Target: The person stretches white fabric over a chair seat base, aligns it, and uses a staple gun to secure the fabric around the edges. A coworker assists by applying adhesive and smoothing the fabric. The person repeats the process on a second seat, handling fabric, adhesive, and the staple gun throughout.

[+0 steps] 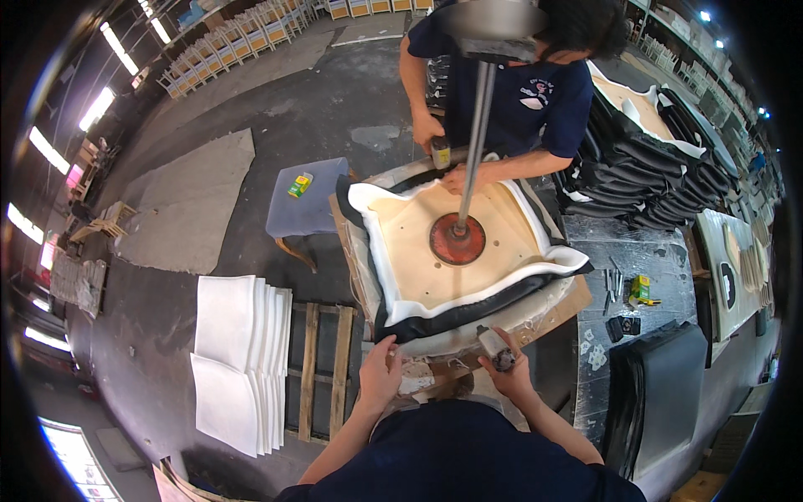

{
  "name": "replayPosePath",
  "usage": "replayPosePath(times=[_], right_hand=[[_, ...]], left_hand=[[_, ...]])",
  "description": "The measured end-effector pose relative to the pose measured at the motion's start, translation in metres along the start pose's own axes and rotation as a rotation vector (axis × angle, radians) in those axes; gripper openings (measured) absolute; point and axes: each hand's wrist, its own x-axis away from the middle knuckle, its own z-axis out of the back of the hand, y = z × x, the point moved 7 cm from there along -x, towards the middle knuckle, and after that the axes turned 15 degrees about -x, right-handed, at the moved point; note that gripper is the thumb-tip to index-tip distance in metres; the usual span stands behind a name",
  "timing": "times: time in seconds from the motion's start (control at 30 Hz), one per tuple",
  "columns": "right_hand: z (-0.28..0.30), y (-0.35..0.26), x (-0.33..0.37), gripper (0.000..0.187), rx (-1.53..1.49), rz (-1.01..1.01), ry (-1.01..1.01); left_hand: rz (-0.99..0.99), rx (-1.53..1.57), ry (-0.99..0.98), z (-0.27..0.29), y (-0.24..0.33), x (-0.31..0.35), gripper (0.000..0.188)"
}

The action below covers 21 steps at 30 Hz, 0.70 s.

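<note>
A seat panel lies upside down before me: a pale wooden board (401, 243) ringed by white padding (368, 201) and a black cover (493, 303). A red round press foot (457, 238) on a metal rod bears on the board's middle. My left hand (381, 372) is closed, fingertips pinching the black cover at the near left corner. In my right hand (512, 372) is a staple gun (495, 345), beside the panel's near edge. Across from me, a co-worker's hand (428, 131) grips another staple gun (440, 153), while their other hand (456, 179) touches the panel's far edge.
White padding sheets (226, 326) lie stacked at left by a wooden pallet (309, 368). A grey upholstered stool (305, 205) holds a small box. Black sheets (669, 385), a metal-topped table (585, 251) and a pile of black panels (636, 159) stand at right.
</note>
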Motion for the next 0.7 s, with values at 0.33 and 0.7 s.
replayPosePath(times=[0.33, 0.7], right_hand=[[-0.023, -0.006, 0.014, 0.073, -0.013, -0.033, 0.213], [-0.052, -0.017, 0.024, 0.074, 0.170, -0.013, 0.399]], left_hand=[[0.065, 0.072, -0.182, 0.017, -0.051, -0.074, 0.046], [-0.007, -0.106, -0.684, -0.014, -0.062, -0.104, 0.065]])
